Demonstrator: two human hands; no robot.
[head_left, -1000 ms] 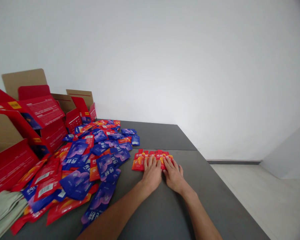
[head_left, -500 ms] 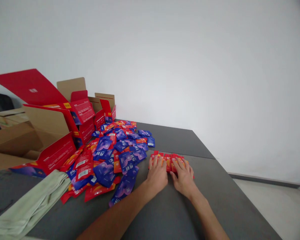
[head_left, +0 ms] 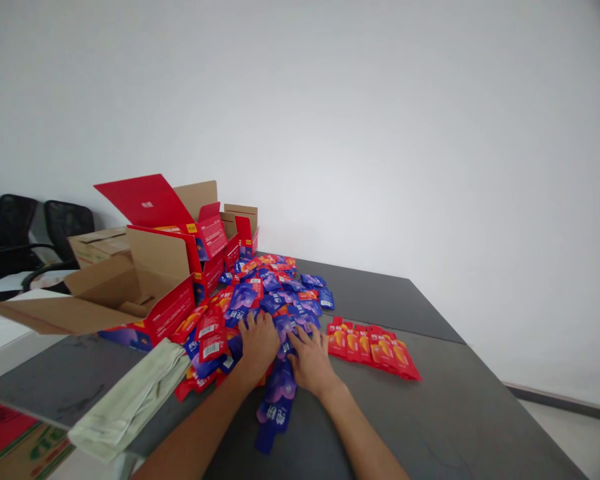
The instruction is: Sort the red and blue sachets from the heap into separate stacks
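Red and blue glossy pouches [head_left: 243,297] heap left of centre, seemingly propping one another. To their right, a flat row of red pouches [head_left: 381,349] overlaps, which likely keeps it compact. The left hand [head_left: 261,343] and right hand [head_left: 311,361] spread over the heap's near right part. Rightward, the dark grey tabletop [head_left: 455,407] gives room to its edge.

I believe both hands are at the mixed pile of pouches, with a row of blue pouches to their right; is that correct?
Not quite: the head view shows that row of pouches is red and orange, not blue. The left hand and right hand are at the mixed pile.
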